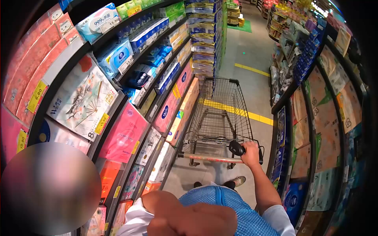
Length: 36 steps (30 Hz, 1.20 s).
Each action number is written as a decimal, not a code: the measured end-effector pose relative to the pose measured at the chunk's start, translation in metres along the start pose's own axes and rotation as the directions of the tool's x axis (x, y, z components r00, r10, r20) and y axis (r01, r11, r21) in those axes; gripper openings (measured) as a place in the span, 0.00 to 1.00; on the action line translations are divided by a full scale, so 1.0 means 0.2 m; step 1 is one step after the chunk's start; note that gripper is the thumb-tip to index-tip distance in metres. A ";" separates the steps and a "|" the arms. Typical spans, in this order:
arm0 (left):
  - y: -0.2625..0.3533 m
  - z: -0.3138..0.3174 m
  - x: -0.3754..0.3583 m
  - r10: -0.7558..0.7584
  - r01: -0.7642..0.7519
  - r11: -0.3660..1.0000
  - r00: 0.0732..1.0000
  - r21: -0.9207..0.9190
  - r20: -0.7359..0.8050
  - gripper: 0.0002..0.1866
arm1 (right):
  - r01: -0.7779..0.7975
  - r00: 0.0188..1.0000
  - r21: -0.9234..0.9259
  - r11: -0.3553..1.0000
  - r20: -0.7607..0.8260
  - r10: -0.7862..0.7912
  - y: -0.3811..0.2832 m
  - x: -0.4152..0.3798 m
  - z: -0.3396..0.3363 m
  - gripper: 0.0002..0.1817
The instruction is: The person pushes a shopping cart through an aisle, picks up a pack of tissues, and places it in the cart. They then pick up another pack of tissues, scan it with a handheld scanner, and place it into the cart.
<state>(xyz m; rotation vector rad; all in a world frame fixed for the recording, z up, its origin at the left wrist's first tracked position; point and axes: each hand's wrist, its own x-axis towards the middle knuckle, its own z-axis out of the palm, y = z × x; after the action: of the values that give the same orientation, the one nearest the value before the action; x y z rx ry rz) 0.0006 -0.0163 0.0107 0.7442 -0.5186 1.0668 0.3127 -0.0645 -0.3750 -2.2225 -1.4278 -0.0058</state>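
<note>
Right hand: my right hand (251,153) is curled around the right end of the cart's handle, fingers closed over the bar.
Shopping cart: the shopping cart (214,140) stands directly ahead of me; its wire basket stretches forward and to the left from my right hand.
Handle: the handle (210,158) runs leftward from my grip, its far left end well apart from that hand.
Black fitting: a rounded black fitting (236,148) sits on the bar just left of my right hand.
Left hand: my left arm is bent across my front, and the left hand (210,220) is low, near my blue top (226,202), apart from the handle; I cannot tell whether it is wide or closed.
Left shelves: the pink pack (123,133) and white pack (80,98) stand left of the cart.
Floor: a yellow stripe (256,117) crosses beneath the cart; my shoe (239,181) shows behind the handle.
</note>
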 end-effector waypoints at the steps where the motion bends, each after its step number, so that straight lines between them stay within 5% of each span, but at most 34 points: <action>1: 0.01 0.03 0.01 -0.017 0.018 1.000 0.998 0.019 -0.060 0.13 | 0.004 1.000 0.005 1.000 -0.007 -0.004 0.00 0.01 0.01 0.15; 5: -0.02 0.07 0.05 -0.018 0.023 0.998 0.995 0.059 -0.096 0.14 | -0.001 1.000 0.010 1.000 -0.006 0.001 -0.03 0.03 0.02 0.15; 10: -0.10 -0.07 -0.03 0.188 -0.202 0.952 0.979 0.229 0.084 0.08 | 0.011 0.999 0.021 1.000 -0.033 -0.010 -0.01 0.02 0.01 0.15; 13: -0.14 -0.08 -0.06 0.393 -0.401 0.744 0.910 0.535 0.136 0.05 | -0.017 1.000 0.007 1.000 -0.002 0.017 -0.03 0.02 0.00 0.15; 16: -0.14 -0.02 -0.03 0.440 -0.409 0.476 0.877 0.778 0.192 0.07 | 0.034 0.997 0.046 0.998 -0.065 -0.031 -0.02 0.02 0.01 0.14; 18: -0.15 -0.01 -0.03 0.450 -0.411 0.345 0.862 0.844 0.235 0.10 | 0.035 0.998 0.039 0.999 -0.055 -0.032 -0.02 0.02 0.01 0.15; 21: -0.19 -0.12 -0.05 0.458 -0.547 0.329 0.806 0.770 0.376 0.14 | 0.036 0.999 0.026 0.999 -0.039 -0.035 0.00 0.01 0.03 0.16; 23: -0.14 -0.14 -0.07 0.387 -0.517 0.426 0.846 0.742 0.367 0.17 | 0.010 1.000 0.030 0.999 -0.024 -0.010 0.00 0.02 0.03 0.17; 25: -0.05 -0.08 -0.08 0.194 -0.312 0.593 0.950 0.742 0.245 0.21 | 0.051 0.998 0.024 0.998 -0.049 -0.050 -0.01 0.03 0.01 0.18; 29: -0.08 -0.25 -0.13 0.159 -0.431 0.662 0.880 0.613 0.447 0.24 | 0.031 0.999 0.035 0.999 -0.017 -0.030 0.02 0.03 0.02 0.18; 35: -0.36 -0.96 -0.28 -0.267 -0.249 0.086 0.927 0.965 0.263 0.07 | -0.024 0.999 0.044 0.999 0.029 0.022 0.00 -0.02 0.02 0.14; 36: -0.46 -1.11 -0.32 -0.298 -0.074 0.059 0.951 0.996 0.088 0.09 | -0.014 1.000 0.046 0.999 0.006 0.013 -0.01 -0.01 0.01 0.13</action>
<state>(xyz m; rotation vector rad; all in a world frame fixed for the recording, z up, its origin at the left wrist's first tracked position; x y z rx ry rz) 0.0652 0.0896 -0.2051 2.2392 0.2278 1.0702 0.3091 -0.0645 -0.3763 -2.1966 -1.4020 0.0381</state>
